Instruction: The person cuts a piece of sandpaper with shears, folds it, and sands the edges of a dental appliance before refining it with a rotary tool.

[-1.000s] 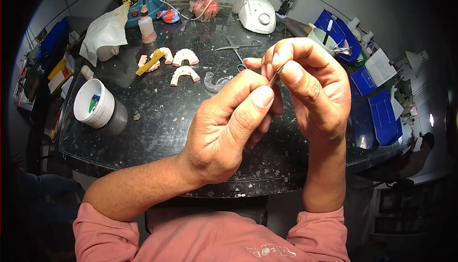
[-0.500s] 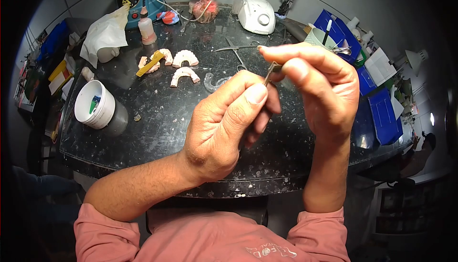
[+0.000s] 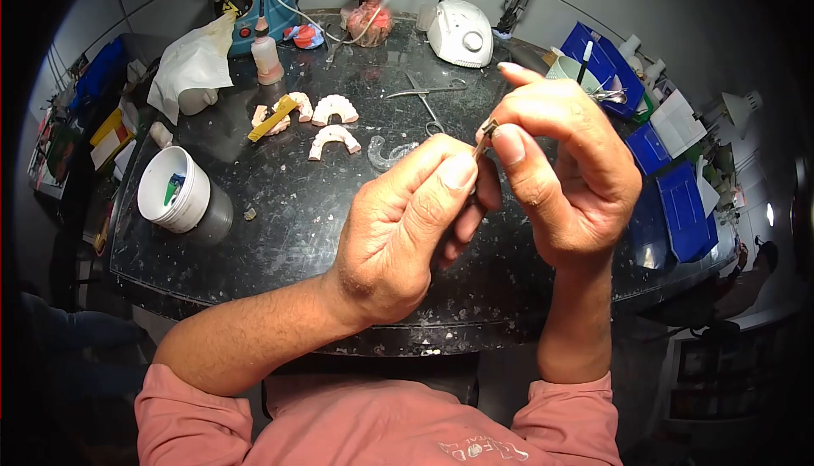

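Note:
My left hand (image 3: 403, 228) is closed around a thin metal tool (image 3: 480, 148), pinched between thumb and forefinger over the middle of the bench. The tool's tip points up toward my right hand (image 3: 564, 165). There my right thumb and forefinger close on a small dark piece (image 3: 489, 129) at the tip, too small to identify. Just beyond my left hand lie a clear, arch-shaped tray (image 3: 388, 154) and a pair of scissors (image 3: 421, 93).
Pale dental models (image 3: 335, 139) sit left of centre, one beneath a yellow strip (image 3: 273, 118). A white tub (image 3: 174, 190) stands at the left. Behind are a small bottle (image 3: 267, 63) and a white device (image 3: 460, 35); blue trays (image 3: 685, 212) lie right.
My right hand has lowered slightly, and its thumb and forefinger have closed at the tool's tip. The bench view has shifted slightly down and right.

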Motion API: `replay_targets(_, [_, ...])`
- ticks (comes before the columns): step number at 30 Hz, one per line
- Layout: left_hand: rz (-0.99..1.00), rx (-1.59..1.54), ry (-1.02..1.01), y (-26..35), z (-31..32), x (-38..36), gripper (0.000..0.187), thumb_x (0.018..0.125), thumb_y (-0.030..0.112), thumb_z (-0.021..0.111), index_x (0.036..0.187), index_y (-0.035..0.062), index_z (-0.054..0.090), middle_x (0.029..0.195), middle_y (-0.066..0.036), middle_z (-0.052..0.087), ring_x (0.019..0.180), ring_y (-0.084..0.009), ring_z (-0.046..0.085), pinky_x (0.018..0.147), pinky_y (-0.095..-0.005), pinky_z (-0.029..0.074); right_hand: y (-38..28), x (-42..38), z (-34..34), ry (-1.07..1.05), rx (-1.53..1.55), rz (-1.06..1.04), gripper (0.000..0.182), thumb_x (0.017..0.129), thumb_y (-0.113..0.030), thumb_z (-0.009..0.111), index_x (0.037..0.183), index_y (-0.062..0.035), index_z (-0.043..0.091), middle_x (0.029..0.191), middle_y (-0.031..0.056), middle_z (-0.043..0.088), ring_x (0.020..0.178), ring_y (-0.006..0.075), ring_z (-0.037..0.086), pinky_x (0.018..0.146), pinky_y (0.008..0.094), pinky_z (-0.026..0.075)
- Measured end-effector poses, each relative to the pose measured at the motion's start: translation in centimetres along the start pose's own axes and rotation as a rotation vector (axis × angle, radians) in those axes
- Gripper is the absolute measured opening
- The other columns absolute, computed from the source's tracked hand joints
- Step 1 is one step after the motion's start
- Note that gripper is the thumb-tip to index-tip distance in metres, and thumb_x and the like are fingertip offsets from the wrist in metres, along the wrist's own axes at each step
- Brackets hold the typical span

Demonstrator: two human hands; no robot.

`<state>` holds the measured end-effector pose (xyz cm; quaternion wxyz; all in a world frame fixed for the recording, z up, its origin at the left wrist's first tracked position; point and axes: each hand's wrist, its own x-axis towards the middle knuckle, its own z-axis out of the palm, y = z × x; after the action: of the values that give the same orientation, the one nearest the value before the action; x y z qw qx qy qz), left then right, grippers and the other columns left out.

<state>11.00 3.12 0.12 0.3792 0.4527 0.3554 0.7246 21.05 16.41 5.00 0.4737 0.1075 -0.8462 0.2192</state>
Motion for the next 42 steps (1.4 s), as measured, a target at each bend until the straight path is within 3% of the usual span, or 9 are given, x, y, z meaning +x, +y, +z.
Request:
replay_targets(9, [-0.023,0.040,-0.004,0.0,0.3,-0.2,0.030,0.105,0.027,0.038,0.094,0.0053,0.057,0.066,0.004,0.047,0.053,-0.0023,0.039,0.048,-0.0183,0.033,-0.9,0.8,-1.6,-0.146,-0.136,-0.060,0.008,0.077,0.002,0.066,0.086,0.0028,0.066,0.078,0.0075,0.064,0.075,0.0198,0.060,0.093,0.0505,0.049])
replay_targets(13, [-0.025,0.042,-0.005,0.0,0.2,-0.2,0.031,0.105,0.029,0.038,0.095,0.0054,0.057,0.066,0.004,0.047,0.054,-0.0018,0.040,0.048,-0.0178,0.033,-1.2,0.9,-2.2,-0.199,-0.150,-0.021,0.010,0.081,0.000,0.064,0.090,0.0036,0.068,0.079,0.0082,0.065,0.076,0.0201,0.062,0.094,0.0483,0.049])
replay_targets(16, [-0.040,0.023,0.021,0.1,0.1,0.0,0.033,0.105,0.030,0.038,0.095,0.0059,0.057,0.068,0.004,0.047,0.055,-0.0016,0.040,0.048,-0.0171,0.032,-0.7,0.3,-2.0,-0.160,-0.017,0.189,0.023,0.093,-0.010,0.054,0.102,0.0046,0.070,0.088,0.0127,0.069,0.082,0.0205,0.064,0.096,0.0427,0.047])
replay_targets(17, [-0.057,-0.004,0.043,0.2,0.1,0.0,0.033,0.105,0.031,0.037,0.095,0.0062,0.057,0.069,0.004,0.047,0.055,-0.0014,0.040,0.048,-0.0166,0.032,-1.2,0.1,-1.7,-0.093,0.154,0.394,0.025,0.094,-0.014,0.054,0.102,0.0047,0.069,0.094,0.0147,0.070,0.084,0.0202,0.064,0.097,0.0420,0.046])
replay_targets(22, [-0.043,-0.014,0.066,0.1,0.1,0.0,0.032,0.105,0.030,0.037,0.094,0.0068,0.056,0.070,0.004,0.047,0.056,-0.0011,0.040,0.049,-0.0162,0.033,-0.7,0.0,-0.8,-0.132,0.067,0.195,0.015,0.085,-0.005,0.063,0.097,0.0040,0.069,0.089,0.0120,0.069,0.084,0.0219,0.065,0.094,0.0449,0.048])
replay_targets(28, [-0.034,0.019,0.050,0.1,0.0,-0.1,0.032,0.105,0.029,0.037,0.094,0.0066,0.057,0.069,0.004,0.048,0.056,-0.0017,0.040,0.049,-0.0172,0.034,-0.4,0.1,0.0,-0.065,-0.119,0.011,0.006,0.083,-0.001,0.063,0.088,0.0028,0.065,0.078,0.0095,0.064,0.073,0.0210,0.060,0.090,0.0452,0.050])
replay_targets(42, [-0.021,0.076,0.024,0.0,0.0,-0.1,0.033,0.105,0.027,0.038,0.094,0.0046,0.058,0.065,0.003,0.050,0.053,-0.0026,0.042,0.049,-0.0194,0.035,-2.5,1.5,-1.8,-0.261,-0.213,0.053,0.007,0.080,0.000,0.066,0.086,0.0028,0.065,0.072,0.0108,0.058,0.069,0.0246,0.058,0.087,0.0439,0.052])
